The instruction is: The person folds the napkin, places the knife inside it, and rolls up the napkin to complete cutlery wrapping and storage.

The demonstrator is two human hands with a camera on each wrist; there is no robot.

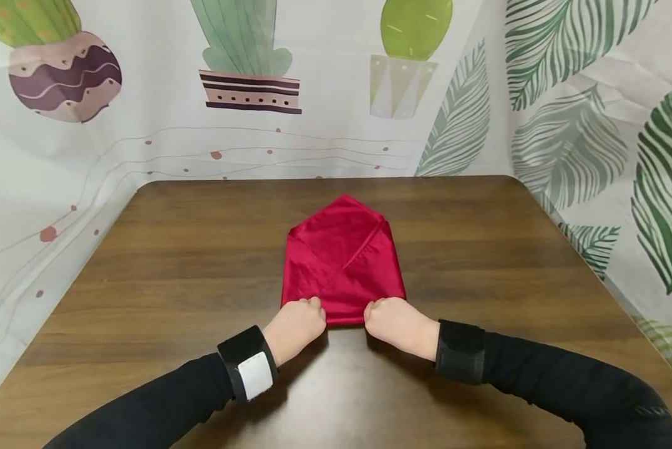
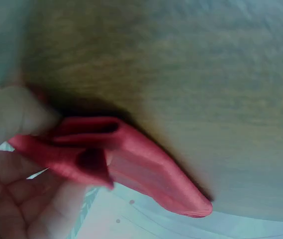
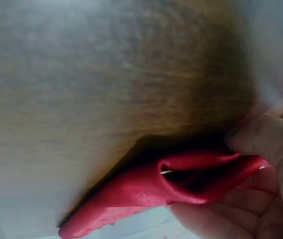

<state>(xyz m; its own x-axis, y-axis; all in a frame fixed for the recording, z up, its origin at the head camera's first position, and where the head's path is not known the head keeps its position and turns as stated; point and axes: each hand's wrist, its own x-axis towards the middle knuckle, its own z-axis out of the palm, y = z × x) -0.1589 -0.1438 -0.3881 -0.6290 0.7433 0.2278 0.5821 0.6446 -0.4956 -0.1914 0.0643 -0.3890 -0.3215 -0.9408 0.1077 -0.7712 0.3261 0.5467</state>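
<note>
A shiny red cloth (image 1: 341, 268), folded into an envelope-like shape with its peak at the far side, lies on the wooden table. My left hand (image 1: 297, 327) grips its near left corner, and my right hand (image 1: 400, 324) grips the near right corner. In the left wrist view the thumb and fingers of the left hand (image 2: 27, 189) pinch the folded layers of the cloth (image 2: 146, 159). Seen from the right wrist, the right hand (image 3: 260, 179) pinches the other corner of the cloth (image 3: 126, 194), whose layers gape in a loop.
The brown wooden table (image 1: 201, 249) has rounded far corners. Behind it and along its sides hangs a white backdrop (image 1: 324, 137) printed with cacti and leaves. Both forearms wear black sleeves and wrist straps (image 1: 462, 352).
</note>
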